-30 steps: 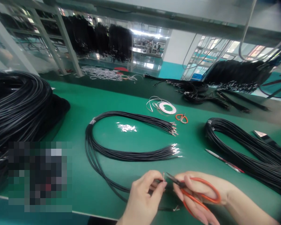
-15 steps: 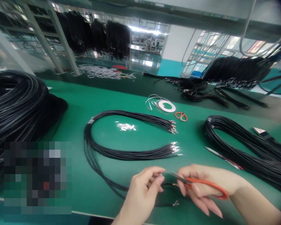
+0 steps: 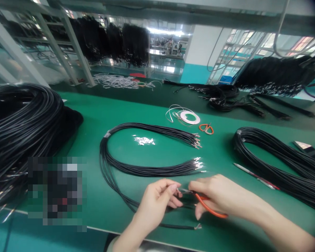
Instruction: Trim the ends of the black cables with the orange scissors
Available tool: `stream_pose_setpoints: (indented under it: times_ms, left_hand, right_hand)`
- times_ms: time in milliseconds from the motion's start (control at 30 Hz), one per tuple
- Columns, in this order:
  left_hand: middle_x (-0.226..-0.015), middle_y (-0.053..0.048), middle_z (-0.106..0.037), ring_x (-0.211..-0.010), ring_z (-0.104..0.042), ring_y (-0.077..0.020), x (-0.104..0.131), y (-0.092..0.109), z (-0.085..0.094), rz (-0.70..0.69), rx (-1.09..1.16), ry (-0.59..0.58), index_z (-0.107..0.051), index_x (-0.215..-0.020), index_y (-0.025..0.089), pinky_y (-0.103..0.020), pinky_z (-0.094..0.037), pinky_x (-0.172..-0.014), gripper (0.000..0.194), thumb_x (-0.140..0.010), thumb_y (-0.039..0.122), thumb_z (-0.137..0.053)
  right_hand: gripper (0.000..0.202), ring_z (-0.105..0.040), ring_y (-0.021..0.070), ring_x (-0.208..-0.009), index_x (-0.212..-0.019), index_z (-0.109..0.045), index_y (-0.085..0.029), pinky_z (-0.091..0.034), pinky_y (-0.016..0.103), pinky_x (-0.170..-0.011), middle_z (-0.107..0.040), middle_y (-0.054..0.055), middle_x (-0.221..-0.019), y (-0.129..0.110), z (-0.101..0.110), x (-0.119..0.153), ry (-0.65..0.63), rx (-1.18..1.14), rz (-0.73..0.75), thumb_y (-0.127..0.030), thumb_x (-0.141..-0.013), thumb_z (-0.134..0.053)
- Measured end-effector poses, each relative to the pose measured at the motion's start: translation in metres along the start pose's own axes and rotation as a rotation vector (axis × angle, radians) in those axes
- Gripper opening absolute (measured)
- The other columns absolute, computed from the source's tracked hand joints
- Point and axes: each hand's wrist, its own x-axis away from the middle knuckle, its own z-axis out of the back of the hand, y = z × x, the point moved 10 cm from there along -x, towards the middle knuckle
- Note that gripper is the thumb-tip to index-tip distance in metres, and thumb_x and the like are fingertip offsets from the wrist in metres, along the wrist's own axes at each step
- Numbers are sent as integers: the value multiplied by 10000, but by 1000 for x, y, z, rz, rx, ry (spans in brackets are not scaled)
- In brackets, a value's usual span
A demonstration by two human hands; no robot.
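Note:
Near the front of the bench my left hand [image 3: 157,197] is closed in a pinch on a small pale tip, apparently the end of a black cable; most of it is hidden by the fingers. My right hand [image 3: 212,194] is wrapped round orange-handled scissors [image 3: 211,208], whose blades point left and reach the left fingertips. Several black cables [image 3: 120,196] run from the curved bundle [image 3: 152,171] under my left hand. One cable end [image 3: 186,228] with frayed bare wires lies below the hands.
White scraps [image 3: 144,140] lie inside the bundle's curve. Behind are a white tape roll [image 3: 196,117] and another orange-handled pair of scissors [image 3: 206,128]. A large cable coil [image 3: 39,115] stands left; another bundle [image 3: 267,150] and a pen [image 3: 252,175] lie right.
My right hand has moved left and turned, bringing the scissor blades up to my left fingertips. My left hand stays pinched. The whole view has shifted slightly.

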Motion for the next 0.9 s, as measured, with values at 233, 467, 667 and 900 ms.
stream_pose_setpoints:
  times_ms: [233, 467, 667, 900]
  left_hand:
    - [-776, -54, -705, -602, -687, -133, -2, -2, -1, -5, -46, 21, -604, -901, 129, -218, -533, -569, 263, -886, 390, -579]
    - [-782, -52, -700, -618, -696, -143, -1, -5, -5, -19, -108, -19, -514, -877, 156, -234, -537, -575, 241, -929, 391, -506]
    - [-774, -43, -686, -620, -676, -141, -2, -6, -8, -34, -157, -57, -486, -868, 171, -247, -526, -584, 261, -949, 417, -457]
    - [-672, 8, -598, -602, -590, -113, 6, -1, -14, -49, -191, -76, -534, -911, 168, -231, -474, -593, 198, -925, 361, -493]
  right_hand:
    - [323, -472, 130, -470, -783, -579, -228, -192, 253, -460, -614, -10, -625, -6, 5, -4, -11, 129, 30, -541, -818, -651]
    - [277, -549, 134, -498, -769, -579, -220, -214, 248, -467, -638, -19, -631, -14, 5, -7, -47, 240, 55, -472, -822, -682]
    - [300, -597, 140, -498, -773, -580, -220, -226, 243, -458, -648, -22, -631, -15, 5, -7, -33, 295, 67, -500, -815, -679]
    - [190, -632, 197, -414, -760, -612, -223, -161, 262, -410, -676, 0, -600, -14, -13, -1, -23, 418, 45, -344, -747, -757]
